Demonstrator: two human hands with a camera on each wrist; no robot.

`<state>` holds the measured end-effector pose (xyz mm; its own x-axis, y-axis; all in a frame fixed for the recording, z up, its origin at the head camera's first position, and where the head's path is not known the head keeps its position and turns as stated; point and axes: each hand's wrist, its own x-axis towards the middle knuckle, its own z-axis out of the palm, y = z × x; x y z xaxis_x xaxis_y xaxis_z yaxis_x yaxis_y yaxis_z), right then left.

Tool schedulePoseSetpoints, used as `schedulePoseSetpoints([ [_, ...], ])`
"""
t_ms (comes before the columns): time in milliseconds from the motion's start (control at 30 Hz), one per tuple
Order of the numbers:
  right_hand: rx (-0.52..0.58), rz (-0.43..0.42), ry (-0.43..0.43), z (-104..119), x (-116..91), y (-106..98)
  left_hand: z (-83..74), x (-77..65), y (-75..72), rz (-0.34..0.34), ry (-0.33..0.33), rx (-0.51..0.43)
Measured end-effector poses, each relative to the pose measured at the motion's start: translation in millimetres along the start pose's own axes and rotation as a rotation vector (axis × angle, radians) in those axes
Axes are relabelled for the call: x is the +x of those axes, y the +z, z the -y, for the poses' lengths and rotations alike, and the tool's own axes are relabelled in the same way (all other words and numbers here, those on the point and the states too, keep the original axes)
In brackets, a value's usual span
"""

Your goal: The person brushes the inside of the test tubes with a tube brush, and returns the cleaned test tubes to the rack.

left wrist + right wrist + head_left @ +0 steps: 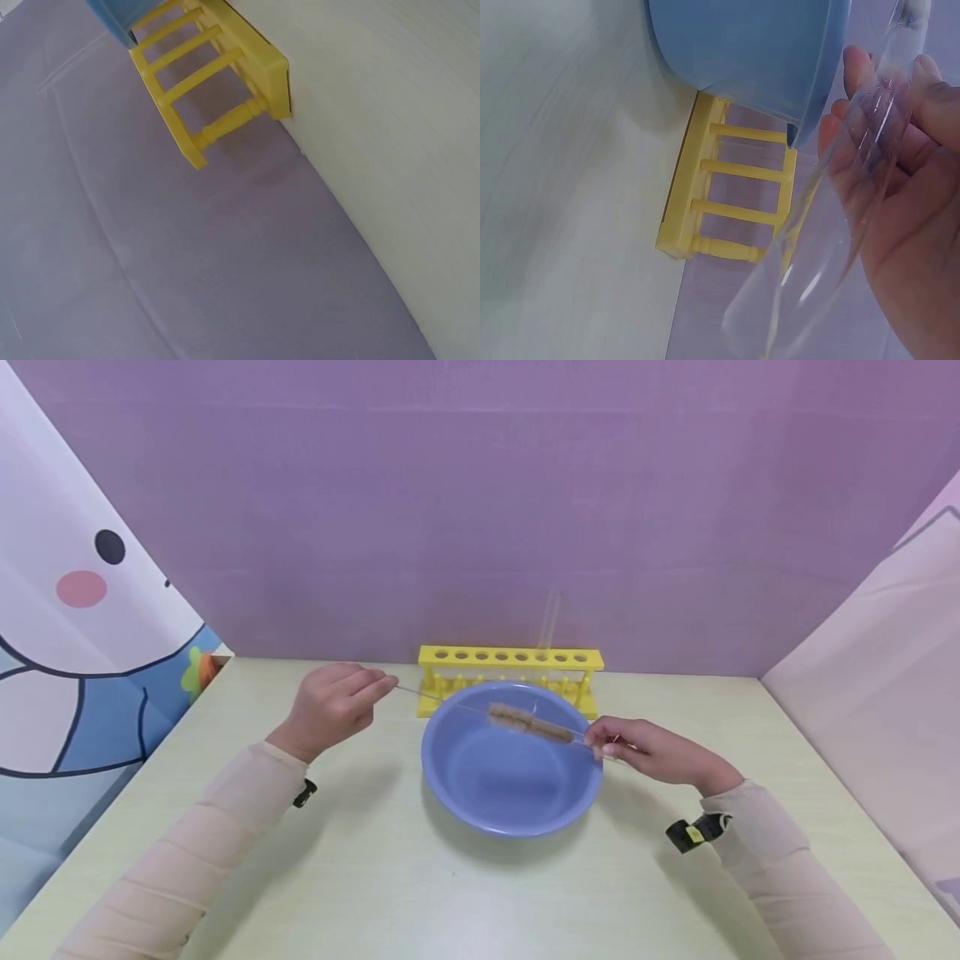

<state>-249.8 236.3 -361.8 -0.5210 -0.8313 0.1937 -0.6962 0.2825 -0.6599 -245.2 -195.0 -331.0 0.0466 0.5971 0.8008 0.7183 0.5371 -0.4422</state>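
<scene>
In the head view my left hand [333, 706] pinches the thin wire handle of a test tube brush [510, 717], left of the blue basin. My right hand [652, 747] grips a clear test tube [817, 262] at the basin's right rim. The brush's brown bristles lie above the basin [510, 785], with the narrower right part inside the tube and the fluffier left part outside it. Tube and brush are tilted, lower on the right. In the right wrist view, fingers and thumb wrap the tube, its rounded end towards the camera. The left wrist view does not show the left hand.
A yellow test tube rack [491, 662] stands right behind the basin, which hides part of its base. Another clear tube [550, 618] rises upright from the rack. A purple cloth [480, 510] hangs behind the pale table [465, 902].
</scene>
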Motion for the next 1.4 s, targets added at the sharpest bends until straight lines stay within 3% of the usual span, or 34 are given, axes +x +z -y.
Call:
schedulePoseSetpoints([
  [333, -0.005, 0.007, -0.005, 1, 2, 1, -5.1, 4.8, 0.8, 0.072, -0.012, -0.020],
  [967, -0.055, -0.031, 0.012, 0, 4, 6, -15.0, 14.8, 3.7, 0.278, -0.215, -0.139],
  [1167, -0.056, -0.041, 0.014, 1, 5, 8, -17.9, 17.7, 4.6, 0.293, -0.341, -0.226],
  [1400, -0.144, -0.097, 0.047, 4, 8, 9, -21.8, 23.9, 1.2, 0.349, -0.582, -0.340],
])
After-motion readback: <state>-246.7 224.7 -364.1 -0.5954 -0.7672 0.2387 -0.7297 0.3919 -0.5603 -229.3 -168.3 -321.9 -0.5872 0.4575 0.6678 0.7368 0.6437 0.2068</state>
